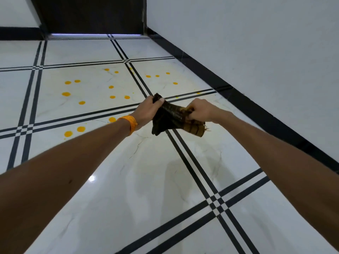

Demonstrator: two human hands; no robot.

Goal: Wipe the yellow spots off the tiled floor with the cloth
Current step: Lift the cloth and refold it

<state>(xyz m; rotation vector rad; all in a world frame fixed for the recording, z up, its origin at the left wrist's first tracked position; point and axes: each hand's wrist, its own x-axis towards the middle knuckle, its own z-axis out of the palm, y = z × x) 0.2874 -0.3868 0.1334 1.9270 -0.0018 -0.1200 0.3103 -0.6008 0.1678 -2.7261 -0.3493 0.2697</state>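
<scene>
Both hands clench the dark cloth (pixel 170 116) above the tiled floor (pixel 128 180), its length stretched from left grip (pixel 148 111) to right grip (pixel 200 110). The yellow spots (pixel 95 92) lie toward 11 o'clock, nearer the left hand.

Ahead of you the tiled floor (pixel 113 180) lies open, nothing standing on it all the way to the yellow spots (pixel 66 94). The wall (pixel 256 43) bounds you on the right, and the dark door (pixel 91 15) stands at the far end.

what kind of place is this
Likely an indoor hallway or room corner: glossy tiled floor with black stripes, a plain white wall with black skirting, and a dark door.
</scene>
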